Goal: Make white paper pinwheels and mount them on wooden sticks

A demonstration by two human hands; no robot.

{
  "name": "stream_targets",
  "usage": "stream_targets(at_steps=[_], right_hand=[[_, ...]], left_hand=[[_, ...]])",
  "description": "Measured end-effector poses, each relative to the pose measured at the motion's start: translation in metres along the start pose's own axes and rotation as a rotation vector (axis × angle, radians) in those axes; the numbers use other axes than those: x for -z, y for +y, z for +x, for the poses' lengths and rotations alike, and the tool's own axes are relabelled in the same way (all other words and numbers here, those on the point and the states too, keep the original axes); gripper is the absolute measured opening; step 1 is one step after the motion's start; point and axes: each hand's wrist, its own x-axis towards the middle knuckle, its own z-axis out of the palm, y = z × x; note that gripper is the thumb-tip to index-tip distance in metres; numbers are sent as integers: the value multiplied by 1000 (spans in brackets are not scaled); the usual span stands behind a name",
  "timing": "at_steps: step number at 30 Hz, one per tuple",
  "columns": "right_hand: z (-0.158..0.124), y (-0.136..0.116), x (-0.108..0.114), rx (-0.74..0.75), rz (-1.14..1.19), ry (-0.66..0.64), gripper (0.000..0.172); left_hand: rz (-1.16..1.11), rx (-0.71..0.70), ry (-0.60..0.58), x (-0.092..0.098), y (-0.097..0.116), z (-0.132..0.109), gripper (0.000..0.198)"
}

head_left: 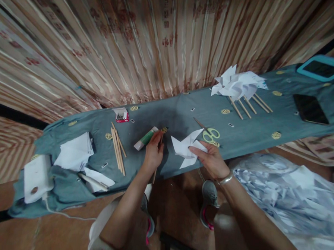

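Observation:
My right hand [210,159] pinches a white paper pinwheel [185,146] at its centre and right side, above the cloth-covered table. To its left, my left hand [155,150] is closed around a thin wooden stick [154,176], whose lower end shows below the hand. A green and white tube [146,138] lies just left of my left fingers. Scissors with yellow-green handles [210,134] rest behind my right hand. Several wooden sticks [117,150] lie farther left, near a small red box of metal pins [122,116].
Finished pinwheels on sticks [236,85], a black phone [310,109] and a blue-framed device [323,68] are at the right. Stacked paper [75,152] and a white power strip [37,178] sit left. A plastic bag of paper pieces [286,194] stands right of the table.

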Motion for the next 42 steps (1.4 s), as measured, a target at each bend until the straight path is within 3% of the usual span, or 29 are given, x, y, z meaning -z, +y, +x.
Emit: stream_targets(at_steps=[4,8,10,16,29,37,42], right_hand=[[0,1,2,12,-3,10,30],[0,4,-1,21,-38,-2,27],[-1,5,-4,18,-81,-19,29],[-3,1,-12,4,-174,-42,32],[-2,1,-16,-6,-276,-73,33],[-2,3,-14,62,-355,-60,32],[-3,4,-17,205,-456,13,35]], left_hand=[[-152,40,29,0,19,-13,32],[-630,316,-106,-13,31,-31,42],[-765,428,-171,-19,34,-37,44],[-756,619,-104,-24,42,-36,40],[-708,626,-64,-16,40,-35,36],[-712,611,-64,-18,38,-34,35],[-681,608,-34,-20,35,-34,35]])
